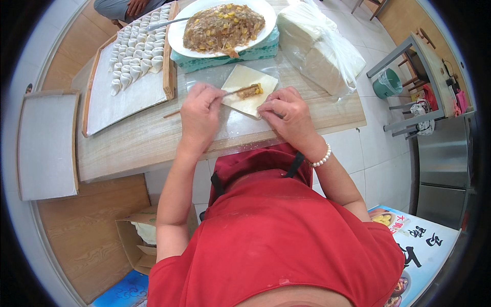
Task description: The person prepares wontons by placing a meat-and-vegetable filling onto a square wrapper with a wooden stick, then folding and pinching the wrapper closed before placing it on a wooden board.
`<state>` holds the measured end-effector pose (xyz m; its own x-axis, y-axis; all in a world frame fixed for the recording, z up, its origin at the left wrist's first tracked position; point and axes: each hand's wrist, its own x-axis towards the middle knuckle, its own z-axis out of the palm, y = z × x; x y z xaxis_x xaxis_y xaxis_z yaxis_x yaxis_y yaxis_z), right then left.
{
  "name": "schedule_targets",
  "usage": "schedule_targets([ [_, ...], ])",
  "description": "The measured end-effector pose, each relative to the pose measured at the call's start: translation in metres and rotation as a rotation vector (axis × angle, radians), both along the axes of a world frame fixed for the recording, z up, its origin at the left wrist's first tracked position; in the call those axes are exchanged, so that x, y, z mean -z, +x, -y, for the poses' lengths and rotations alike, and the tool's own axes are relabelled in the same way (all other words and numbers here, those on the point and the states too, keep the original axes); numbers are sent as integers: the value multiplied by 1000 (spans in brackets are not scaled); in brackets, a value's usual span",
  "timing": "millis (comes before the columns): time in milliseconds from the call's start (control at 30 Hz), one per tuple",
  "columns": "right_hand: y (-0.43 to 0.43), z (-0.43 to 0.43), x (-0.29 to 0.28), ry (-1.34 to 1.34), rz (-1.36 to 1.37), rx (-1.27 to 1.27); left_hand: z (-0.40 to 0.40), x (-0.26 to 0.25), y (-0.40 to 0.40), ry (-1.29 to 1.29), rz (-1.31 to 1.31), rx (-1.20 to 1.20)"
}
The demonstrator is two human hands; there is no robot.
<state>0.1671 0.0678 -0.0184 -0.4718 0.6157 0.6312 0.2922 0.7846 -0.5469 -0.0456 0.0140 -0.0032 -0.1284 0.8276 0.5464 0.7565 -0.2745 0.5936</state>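
Observation:
My left hand (201,111) is closed around a thin stick (232,92), which sticks out on both sides of the fist. Its far tip meets a small heap of brown and yellow filling (250,91) on a square dough wrapper (245,76). At the wrapper's near right corner, the fingers of my right hand (287,109) pinch the edge. A small dark piece shows between those fingers; I cannot tell what it is. Beyond the wrapper, a white plate (174,36) bears a mound of filling (222,28) with corn kernels, and a metal utensil (165,23) rests on its rim.
Left, a wood-rimmed tray (105,103) bears rows of folded dumplings (136,50). The plate stands on a green package (226,61). A clear plastic bag (318,50) of pale blocks sits right. Another tray (48,146) is beyond the table's left edge. A seated person's hand (136,5) shows at top.

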Motion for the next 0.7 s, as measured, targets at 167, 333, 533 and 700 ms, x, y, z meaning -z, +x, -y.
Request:
schedule_targets([
  [167,-2,1,-3,-48,-48,0,-13,0,-8,-67,-67,-6],
  [333,-1,1,-4,-115,-113,-64,-5,6,-13,-64,-111,67],
  [533,0,3,-1,-117,-98,-79,-8,1,-8,6,-40,56],
  [700,-3,6,-1,-152,-80,-46,-3,5,-9,-1,-113,52],
])
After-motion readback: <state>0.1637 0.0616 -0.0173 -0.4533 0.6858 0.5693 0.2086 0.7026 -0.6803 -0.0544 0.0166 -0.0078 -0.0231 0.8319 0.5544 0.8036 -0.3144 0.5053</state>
